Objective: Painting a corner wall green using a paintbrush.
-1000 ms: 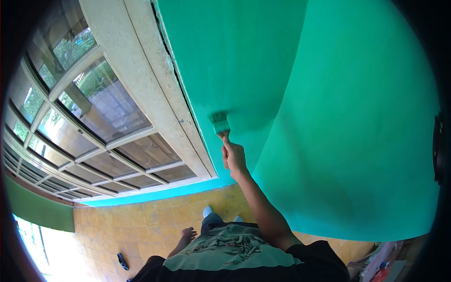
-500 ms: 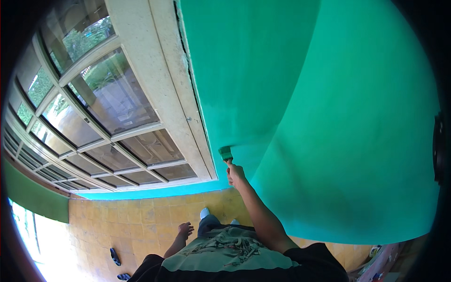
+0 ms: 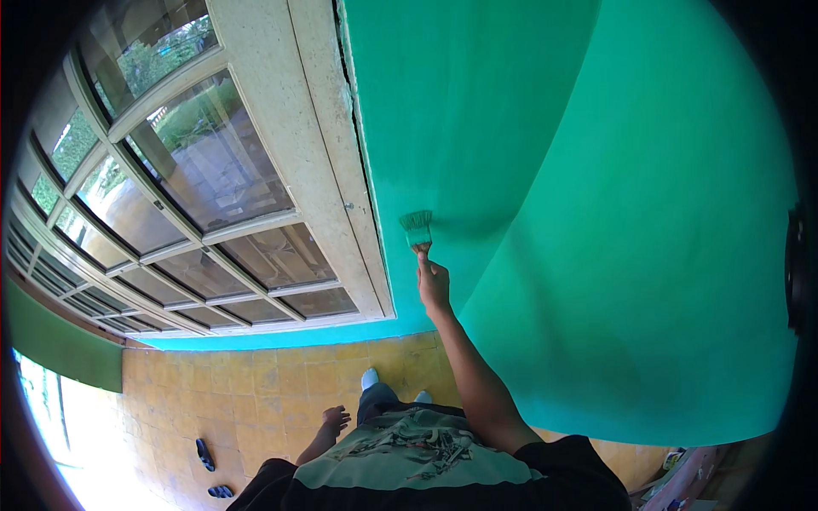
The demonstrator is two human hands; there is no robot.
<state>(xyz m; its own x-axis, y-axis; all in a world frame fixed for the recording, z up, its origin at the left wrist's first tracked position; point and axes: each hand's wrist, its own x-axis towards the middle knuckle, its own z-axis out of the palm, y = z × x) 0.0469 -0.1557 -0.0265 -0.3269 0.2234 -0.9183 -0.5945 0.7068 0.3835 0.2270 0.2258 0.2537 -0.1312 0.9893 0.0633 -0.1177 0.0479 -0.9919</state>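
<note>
My right hand is closed round the handle of a paintbrush, its splayed, green-stained bristles pointing up the picture. The brush is in front of a narrow stretch of turquoise-green wall, just right of the window frame. Whether the bristles touch the paint I cannot tell; a shadow falls to their right. Low by my left side hangs my left hand, holding nothing, its fingers loosely apart.
Left of the painted strip is a white-framed window with many glass panes. Another turquoise wall meets the strip at a corner on the right. Dark sandals lie on the yellow tiled floor. Assorted things sit at lower right.
My right hand and the brush have moved up along the wall strip beside the frame. The bristles now look more fanned out. My left hand stays about where it was.
</note>
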